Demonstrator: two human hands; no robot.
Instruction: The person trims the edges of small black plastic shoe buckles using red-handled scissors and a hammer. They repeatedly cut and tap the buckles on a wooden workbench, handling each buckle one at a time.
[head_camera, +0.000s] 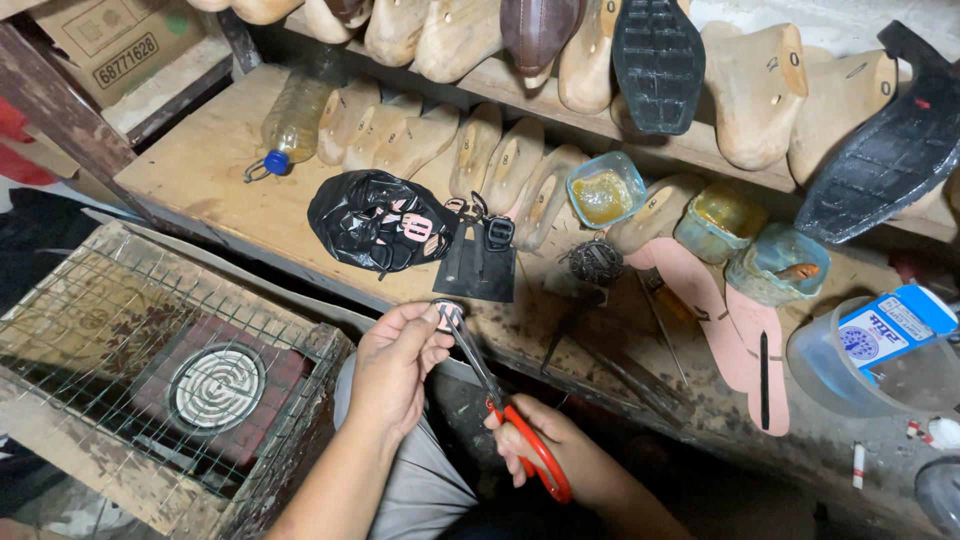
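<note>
Cluttered cobbler's workbench (230, 170), wooden shoe lasts (500, 160) ranked behind. Just below bench edge: left hand (395, 365) pinching small pink piece (447, 312) at fingertips; right hand (540, 445) curled through red-handled scissors (500, 400), blades meeting that piece. Likely risk: nicked fingertip or crooked cut, fingers so close to blades.

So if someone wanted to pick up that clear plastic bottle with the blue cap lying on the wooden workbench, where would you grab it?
Probably around the middle of its body. The clear plastic bottle with the blue cap lies on its side on the wooden workbench, cap pointing toward the bench's front edge. Its round barrel is the widest, most exposed part, so come down from above, fingers closing across the width. The wooden shoe lasts crowd one side, so a sideways approach looks awkward.
</note>
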